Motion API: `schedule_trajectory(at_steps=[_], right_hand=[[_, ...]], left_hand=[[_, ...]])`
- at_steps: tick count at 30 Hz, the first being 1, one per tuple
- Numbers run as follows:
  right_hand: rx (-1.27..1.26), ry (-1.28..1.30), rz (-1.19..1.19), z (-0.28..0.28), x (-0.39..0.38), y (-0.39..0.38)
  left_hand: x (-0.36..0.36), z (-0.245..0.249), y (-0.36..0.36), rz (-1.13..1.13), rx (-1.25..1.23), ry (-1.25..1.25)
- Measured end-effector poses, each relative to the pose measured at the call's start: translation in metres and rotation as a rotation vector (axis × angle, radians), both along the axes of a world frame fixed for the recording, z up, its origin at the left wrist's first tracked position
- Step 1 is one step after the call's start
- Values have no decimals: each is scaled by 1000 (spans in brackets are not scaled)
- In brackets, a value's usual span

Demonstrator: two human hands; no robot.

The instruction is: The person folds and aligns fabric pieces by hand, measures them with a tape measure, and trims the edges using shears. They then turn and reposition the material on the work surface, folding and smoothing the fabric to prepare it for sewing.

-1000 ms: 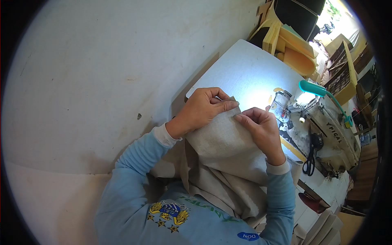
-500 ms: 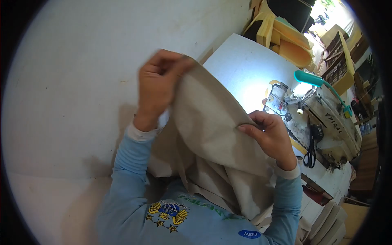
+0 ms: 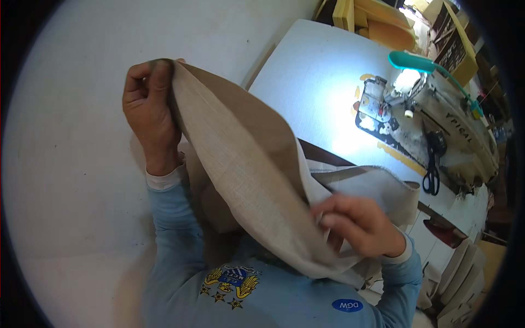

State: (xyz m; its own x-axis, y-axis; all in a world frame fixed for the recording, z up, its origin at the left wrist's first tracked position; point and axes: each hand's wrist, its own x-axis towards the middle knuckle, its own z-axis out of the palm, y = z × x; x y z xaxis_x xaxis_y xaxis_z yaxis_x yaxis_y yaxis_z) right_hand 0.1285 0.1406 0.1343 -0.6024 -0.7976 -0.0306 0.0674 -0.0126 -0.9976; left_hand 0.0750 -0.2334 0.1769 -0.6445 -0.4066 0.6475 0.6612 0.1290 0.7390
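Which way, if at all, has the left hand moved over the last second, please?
Yes. The left hand has swung away from the sewing machine, out to the left, pulling the cloth out with it.

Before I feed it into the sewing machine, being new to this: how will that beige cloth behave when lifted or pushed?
Probably floppy: the beige cloth sags and folds between the left hand and right hand. Likely light, since pinched fingers alone hold it up. Its coarse weave suggests it won't slip much, and pushing would likely bunch it.
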Motion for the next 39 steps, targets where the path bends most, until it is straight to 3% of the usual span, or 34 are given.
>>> schedule_trajectory(at_steps=[1,2,5,10,13,19,20,23,28,31,35,39], right_hand=[[37,68,-137,-8,4,-3],[185,42,-108,-9,2,2],[499,514,-404,-9,15,-14],[612,947,-856,-52,6,-14],[480,1171,-706,-43,-6,8],[419,957,-763,-20,28,22],[410,1066,-739,-24,30,22],[480,1055,-766,-23,52,16],[612,932,-951,-34,40,27],[544,804,-860,-33,51,21],[361,361,-563,-17,57,14],[1,242,-361,-16,70,17]], left_hand=[[1,0,-2,30,-8,9],[0,0,-5,38,-11,54],[4,2,-3,0,-46,89],[1,1,-9,42,-68,38],[-5,1,-14,71,-67,-1],[-13,2,-20,114,-89,25],[-14,3,-19,136,-92,46],[-13,6,-12,208,-114,53],[-11,9,-3,120,-156,34],[-16,14,-6,112,-159,44],[-20,19,-2,158,-177,52],[-20,23,-14,190,-265,32]])
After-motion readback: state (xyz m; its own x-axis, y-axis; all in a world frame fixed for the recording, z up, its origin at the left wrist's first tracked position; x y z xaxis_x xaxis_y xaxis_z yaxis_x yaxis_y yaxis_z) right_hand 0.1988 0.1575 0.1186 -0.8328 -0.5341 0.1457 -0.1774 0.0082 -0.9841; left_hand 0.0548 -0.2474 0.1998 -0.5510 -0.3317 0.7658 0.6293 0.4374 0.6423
